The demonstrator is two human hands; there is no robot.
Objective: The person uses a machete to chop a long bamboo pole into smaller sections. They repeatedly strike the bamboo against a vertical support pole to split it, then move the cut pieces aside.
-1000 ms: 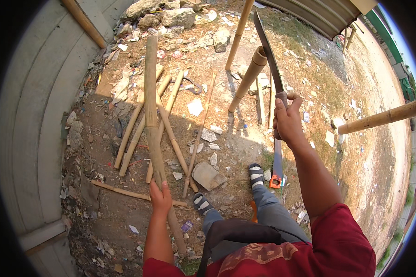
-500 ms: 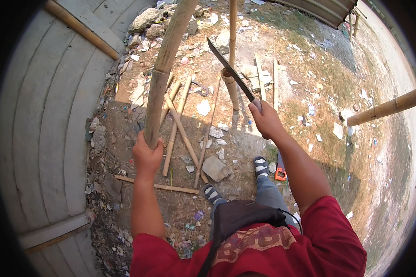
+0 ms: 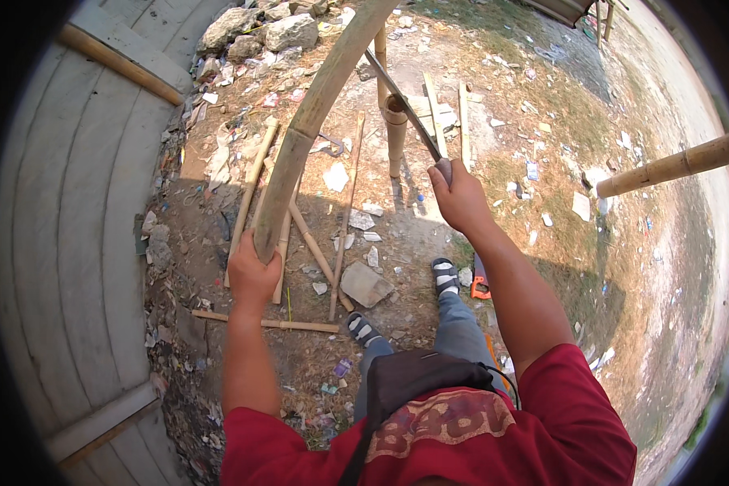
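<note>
My left hand is wrapped round the lower end of a thick bamboo pole, which slants up and to the right past the top of the picture. In my right hand is the handle of a machete, its long dark blade pointing up and left. The blade's tip meets the right edge of the pole in the picture; whether they touch, I cannot tell. Behind the blade stands an upright bamboo post with an open top, beside a thinner upright pole.
Several cut bamboo lengths lie on the littered ground beyond my feet. A flat stone and a handsaw with an orange handle are near my sandals. A grey plank wall runs along the left. Another bamboo post leans in at right.
The held pole has tilted, its upper part swinging to the right. The machete has shifted slightly so its tip now reaches the pole's edge. Both hands keep their grips.
</note>
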